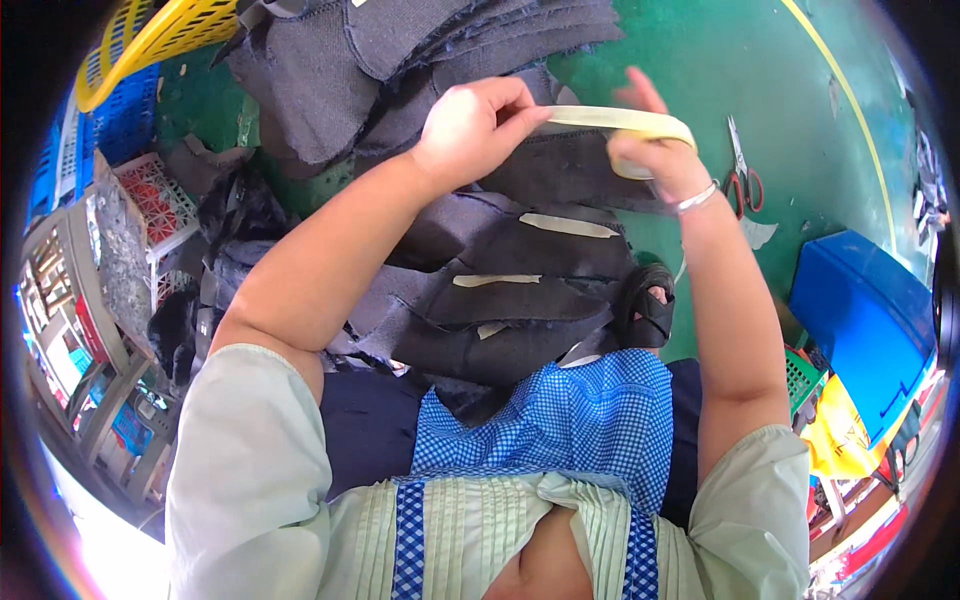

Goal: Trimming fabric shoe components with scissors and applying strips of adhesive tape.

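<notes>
A length of cream masking tape (590,115) is stretched between my hands above the fabric. My left hand (472,135) pinches its free end between thumb and fingers. My right hand (672,168) grips the tape roll (672,127), with one finger raised and slightly blurred. Below lie overlapping dark grey fabric pieces (530,250). Cream tape strips (570,226) are stuck on some of them, and a shorter strip (490,330) shows lower down.
Scissors (740,180) with dark and red handles lie on the green floor (800,120). A stack of dark fabric (400,60) sits at the far side. Yellow basket (160,40) and crates stand left; a blue bin (860,310) is right. My sandalled foot (652,300) is beside the fabric.
</notes>
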Demonstrator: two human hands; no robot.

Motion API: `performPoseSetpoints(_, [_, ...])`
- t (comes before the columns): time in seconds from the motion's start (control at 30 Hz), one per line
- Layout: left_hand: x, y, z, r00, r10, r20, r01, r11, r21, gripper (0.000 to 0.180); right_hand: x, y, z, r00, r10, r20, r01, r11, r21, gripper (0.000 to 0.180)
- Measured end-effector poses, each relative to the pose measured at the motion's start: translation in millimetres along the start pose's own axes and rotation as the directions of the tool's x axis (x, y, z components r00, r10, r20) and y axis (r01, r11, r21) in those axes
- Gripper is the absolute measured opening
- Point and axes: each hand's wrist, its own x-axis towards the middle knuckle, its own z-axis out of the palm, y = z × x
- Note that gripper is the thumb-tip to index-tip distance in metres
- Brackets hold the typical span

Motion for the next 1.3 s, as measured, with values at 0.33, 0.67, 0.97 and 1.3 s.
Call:
performPoseSetpoints(0.33, [-36.1, -79.5, 38.2, 0.974, -0.221, -0.05, 0.22, 0.868, 0.445, 0.026, 12.8, 50.5, 22.2, 0.978, -0.202, -0.046, 0.071, 0.533, -0.843, 0.027])
performPoseSetpoints(0.67, [-26.1, -82.6, 51.6, 0.857, -0.475, -0.202, 0.513, 0.742, 0.432, 0.033, 28.8, 83.5, 51.3, 0.98, -0.179, -0.088, -0.049, 0.211, -0.976, 0.025])
performPoseSetpoints(0.97, [-57.8, -61.7, 80.3, 0.882, -0.03, 0.471, -0.297, 0.74, 0.603, 0.076, 59.4, 73.6, 17.7, 0.918, 0.359, 0.17, 0.093, 0.222, -0.971, 0.045])
performPoseSetpoints(1.3, [-52.6, -24.1, 65.1, 0.819, -0.167, 0.548, -0.132, 0.876, 0.464, 0.037, -11.7, -22.2, -55.4, 0.97, 0.136, -0.202, -0.222, 0.838, -0.499, 0.033])
